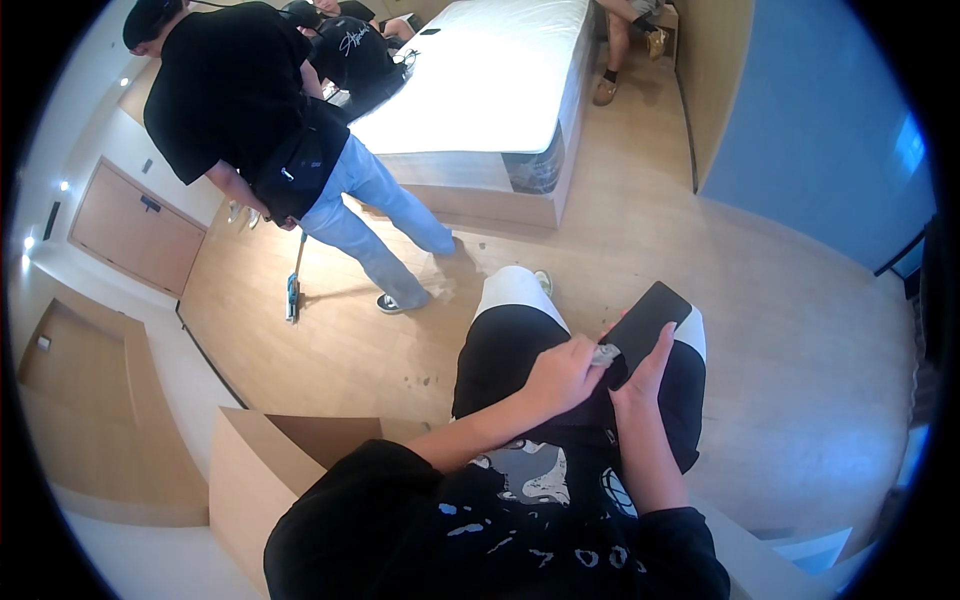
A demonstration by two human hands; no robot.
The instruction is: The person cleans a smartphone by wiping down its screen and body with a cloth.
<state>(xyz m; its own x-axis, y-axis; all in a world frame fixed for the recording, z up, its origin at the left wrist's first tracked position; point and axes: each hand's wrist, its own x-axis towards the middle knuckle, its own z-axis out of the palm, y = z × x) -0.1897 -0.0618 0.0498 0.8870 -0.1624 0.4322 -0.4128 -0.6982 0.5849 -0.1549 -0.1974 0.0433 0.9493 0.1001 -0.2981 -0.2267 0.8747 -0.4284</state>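
Black and flat, a phone (645, 325) lies tilted in my right hand (648, 375), its screen side dark. My right thumb runs along the phone's right edge, and fingertips show at its left edge. My left hand (562, 375) is closed around a small crumpled grey-white cloth (606, 354), which sits against the phone's lower left edge. Whether it is cloth or tissue is hard to tell. Both hands are above my lap, over black shorts (510, 355) with white panels.
An open cardboard box (250, 470) stands at my left. Ahead, a person in jeans (375, 235) holds a blue-headed mop (292, 298) on the wooden floor. Behind is a bed with a white mattress (470, 85), with other people around it. Dark spots (415, 380) mark the floor.
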